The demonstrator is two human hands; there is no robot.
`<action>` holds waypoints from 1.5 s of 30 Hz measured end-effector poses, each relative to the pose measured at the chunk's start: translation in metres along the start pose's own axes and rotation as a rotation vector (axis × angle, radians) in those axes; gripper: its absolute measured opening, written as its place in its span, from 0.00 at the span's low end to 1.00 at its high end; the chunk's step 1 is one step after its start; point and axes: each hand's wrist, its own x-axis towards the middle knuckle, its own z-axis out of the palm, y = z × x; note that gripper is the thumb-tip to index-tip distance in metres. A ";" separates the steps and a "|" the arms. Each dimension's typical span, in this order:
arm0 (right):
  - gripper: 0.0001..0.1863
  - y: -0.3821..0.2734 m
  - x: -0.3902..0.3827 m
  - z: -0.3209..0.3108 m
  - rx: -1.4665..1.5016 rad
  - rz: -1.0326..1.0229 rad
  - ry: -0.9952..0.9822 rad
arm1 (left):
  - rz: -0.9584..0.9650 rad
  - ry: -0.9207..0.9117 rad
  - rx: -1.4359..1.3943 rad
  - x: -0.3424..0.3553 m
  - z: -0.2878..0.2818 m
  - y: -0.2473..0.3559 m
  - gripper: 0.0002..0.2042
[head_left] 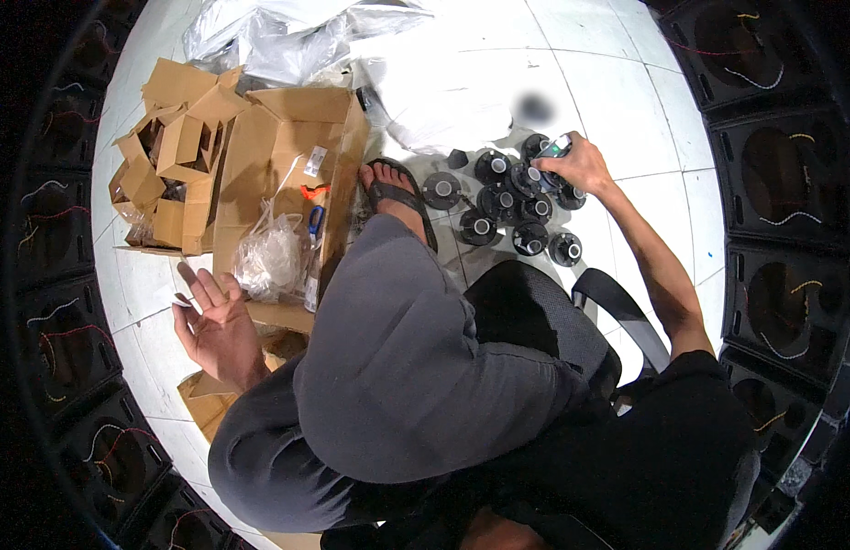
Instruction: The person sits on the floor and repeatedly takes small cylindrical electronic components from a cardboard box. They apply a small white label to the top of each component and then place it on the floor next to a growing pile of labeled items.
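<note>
- Broadly, the white tiled floor [659, 220] runs under everything, including the long open brown box [347, 137], and glares beyond that box's far end.
- Black cabinets with round openings and loose coloured wires line both sides: one row [54, 220] left of the box, another [778, 174] well to its right.
- A leg in grey trousers [416, 367] bends across the box's near right corner, blocking it; the sandalled foot [397, 192] stands just right of the box.
- Crumpled grey plastic sheeting [269, 37] lies beyond the box.
- Small open cartons [182, 147] crowd against its left side.
- Black round parts [494, 202] with pale rings cluster right of the box, past the foot.
- A clear plastic bag [269, 257] sits inside the box.
- The left hand [219, 335] is near the box's close left corner, palm up, fingers spread.
- The right hand [576, 165], right of the box above the cluster's far edge, has its fingers closed around a small item.
- Blue-handled scissors [316, 220] rest inside the box along its right wall.
- That small item [560, 145] shows some green; half hidden, it is hard to identify.
</note>
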 end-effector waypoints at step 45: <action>0.09 -0.400 -0.107 -0.014 0.238 -0.930 -0.834 | 0.057 0.127 0.468 -0.039 0.038 0.000 0.11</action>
